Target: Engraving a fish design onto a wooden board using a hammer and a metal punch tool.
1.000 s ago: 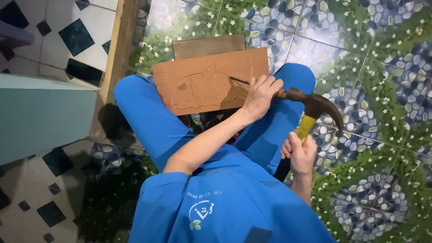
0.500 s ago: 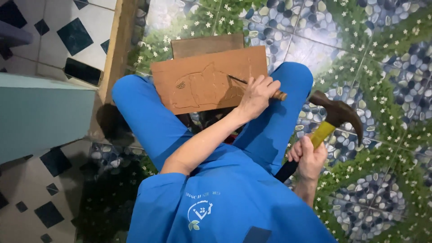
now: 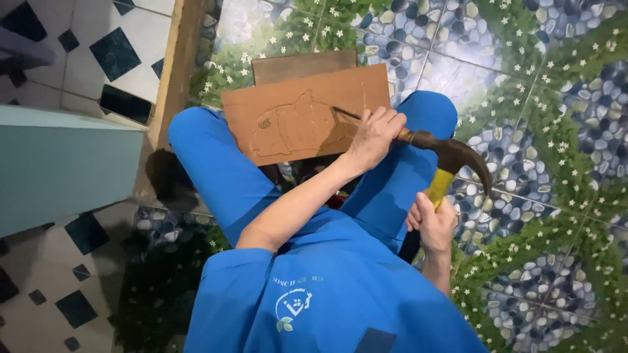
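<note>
I sit on the floor with a brown wooden board (image 3: 294, 124) resting across my blue-trousered knees; a fish-like outline is carved into it. My left hand (image 3: 376, 134) grips a chisel (image 3: 345, 112), its thin metal tip set on the board's carved lines. My right hand (image 3: 432, 225) holds a claw hammer (image 3: 458, 157) by its yellow and black handle. The dark hammer head is up against the chisel's wooden handle end, just right of my left hand.
A second, darker board (image 3: 301, 65) lies under the far edge of the carved one. A wooden beam (image 3: 173, 78) runs along the left, with a teal box surface (image 3: 59, 163) beside it. Pebble-and-flower patterned floor tiles (image 3: 556, 131) spread to the right.
Half a second ago the hammer was drawn back to the right; now its head is back at the chisel's handle end. My left hand and the chisel stay on the board.
</note>
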